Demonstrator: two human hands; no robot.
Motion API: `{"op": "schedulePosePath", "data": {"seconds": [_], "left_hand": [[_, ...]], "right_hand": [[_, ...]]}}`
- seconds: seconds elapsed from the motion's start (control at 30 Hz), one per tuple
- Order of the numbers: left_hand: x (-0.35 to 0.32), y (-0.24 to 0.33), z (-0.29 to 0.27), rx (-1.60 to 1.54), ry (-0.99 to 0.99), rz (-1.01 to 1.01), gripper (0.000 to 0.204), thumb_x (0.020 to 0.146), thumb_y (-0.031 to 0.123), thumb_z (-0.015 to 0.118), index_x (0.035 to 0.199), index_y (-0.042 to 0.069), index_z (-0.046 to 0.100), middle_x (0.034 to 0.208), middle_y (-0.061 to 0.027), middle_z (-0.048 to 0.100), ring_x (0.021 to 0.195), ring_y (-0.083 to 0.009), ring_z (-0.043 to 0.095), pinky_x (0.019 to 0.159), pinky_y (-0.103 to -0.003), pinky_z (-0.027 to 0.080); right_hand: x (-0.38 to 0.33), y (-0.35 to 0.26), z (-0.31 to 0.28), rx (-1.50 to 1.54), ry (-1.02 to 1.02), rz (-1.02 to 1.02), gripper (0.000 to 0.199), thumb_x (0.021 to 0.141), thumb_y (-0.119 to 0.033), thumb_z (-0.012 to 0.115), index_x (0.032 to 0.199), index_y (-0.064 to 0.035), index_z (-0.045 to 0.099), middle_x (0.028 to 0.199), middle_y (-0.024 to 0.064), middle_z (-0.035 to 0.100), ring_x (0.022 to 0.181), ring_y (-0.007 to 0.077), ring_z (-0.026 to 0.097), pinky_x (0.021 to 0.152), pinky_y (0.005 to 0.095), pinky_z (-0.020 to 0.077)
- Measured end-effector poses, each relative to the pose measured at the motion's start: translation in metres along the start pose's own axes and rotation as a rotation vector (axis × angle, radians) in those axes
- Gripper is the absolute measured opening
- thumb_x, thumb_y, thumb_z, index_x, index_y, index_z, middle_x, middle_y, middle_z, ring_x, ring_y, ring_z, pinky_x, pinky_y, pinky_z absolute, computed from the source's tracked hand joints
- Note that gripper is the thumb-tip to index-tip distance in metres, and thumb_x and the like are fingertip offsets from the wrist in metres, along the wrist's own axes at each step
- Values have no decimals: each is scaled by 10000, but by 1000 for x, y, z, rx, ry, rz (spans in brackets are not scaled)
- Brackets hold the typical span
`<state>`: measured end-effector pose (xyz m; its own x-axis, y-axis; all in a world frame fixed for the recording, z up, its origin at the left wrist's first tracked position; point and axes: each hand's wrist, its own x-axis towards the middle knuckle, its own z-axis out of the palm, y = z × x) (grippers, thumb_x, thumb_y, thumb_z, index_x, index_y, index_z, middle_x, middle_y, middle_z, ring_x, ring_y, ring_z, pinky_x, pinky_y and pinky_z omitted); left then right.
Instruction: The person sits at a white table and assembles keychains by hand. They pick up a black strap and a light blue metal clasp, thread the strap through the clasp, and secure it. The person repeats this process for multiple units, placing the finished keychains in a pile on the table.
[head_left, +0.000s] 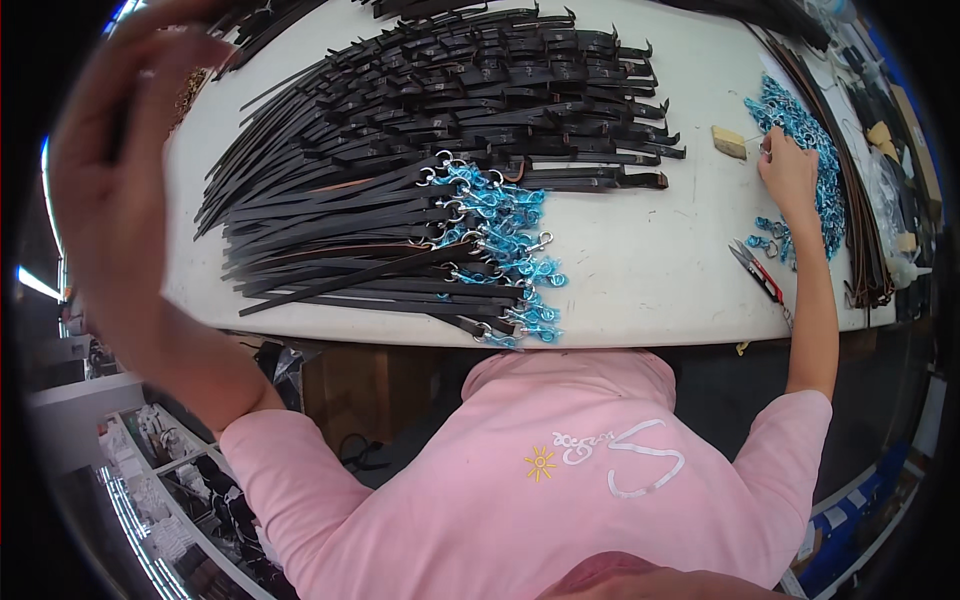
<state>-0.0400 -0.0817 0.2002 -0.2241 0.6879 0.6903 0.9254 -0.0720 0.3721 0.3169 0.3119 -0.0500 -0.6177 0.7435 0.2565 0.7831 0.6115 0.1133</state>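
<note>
The right hand [788, 172] reaches out over the white desk [640, 270] to the edge of a heap of blue-wrapped clips [805, 150], which spreads along the desk's far right side. Its fingers are curled in on the heap, pinching at something small; what exactly is in the grip is too small to tell. Just left of that hand lies a small tan block [729, 141], and nearer the person than the hand, by the forearm, a pair of snips [757, 271] with red handles rests on the desk. The left hand [120, 170] is raised close to the camera, well left of the clips, blurred, its fingers spread and bent with nothing visible in its grip. Left of the clips, filling most of the desk, is a wide fan of black straps [400, 150] laid in overlapping rows. The nearer rows end in metal snap hooks wrapped in blue film [500, 250], bunched toward the desk's middle and near edge; the farther rows show bare strap ends. More dark straps [860, 230] run along the right side beyond the clips. The person's pink shirt [540, 480] fills the lower part of the view, below the desk edge.
</note>
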Motion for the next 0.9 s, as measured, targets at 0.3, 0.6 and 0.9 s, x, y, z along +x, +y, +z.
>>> {"op": "schedulePosePath", "data": {"seconds": [0.3,0.6,0.9], "left_hand": [[-116,-66,127,-436,-375,-588,191,845,16,756,1034,22,728,892,58,649,710,-9,486,613,-166,354],[-79,-16,177,-710,-575,-536,273,1025,191,532,1045,-32,689,745,-51,676,670,-68,549,591,-245,416],[-91,-28,194,-720,-674,-655,232,1020,181,553,932,-21,627,819,-13,636,733,-67,549,675,-223,432]], "right_hand": [[-11,59,-66,1086,465,295,312,963,-115,620,1248,14,611,1072,56,678,932,114,651,841,223,484],[-49,-196,-124,1239,-75,-500,329,843,46,643,1166,-17,647,961,70,628,835,168,647,800,267,528],[-48,-204,-90,1655,-484,-152,306,916,-70,678,1191,17,576,973,94,677,864,137,659,786,264,534]]}}
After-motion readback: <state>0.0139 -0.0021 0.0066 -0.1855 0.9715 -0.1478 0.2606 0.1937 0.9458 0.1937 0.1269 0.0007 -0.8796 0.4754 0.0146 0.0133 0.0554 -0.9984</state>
